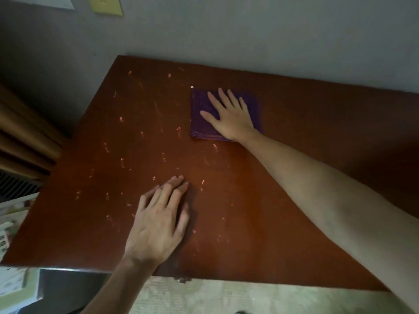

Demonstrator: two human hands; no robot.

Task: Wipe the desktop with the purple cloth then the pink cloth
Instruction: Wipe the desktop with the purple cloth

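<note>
A folded purple cloth lies on the reddish-brown desktop, toward its far middle. My right hand presses flat on the cloth with fingers spread and straight. My left hand rests flat on the bare desktop near the front edge, fingers straight and close together. Pale pinkish crumbs and streaks are scattered over the left and middle of the desktop. No pink cloth is in view.
A grey wall runs along the desk's far edge, with a yellow note pinned high up. Brown curtain folds hang left of the desk. Papers lie at the lower left. Pale floor shows below the front edge.
</note>
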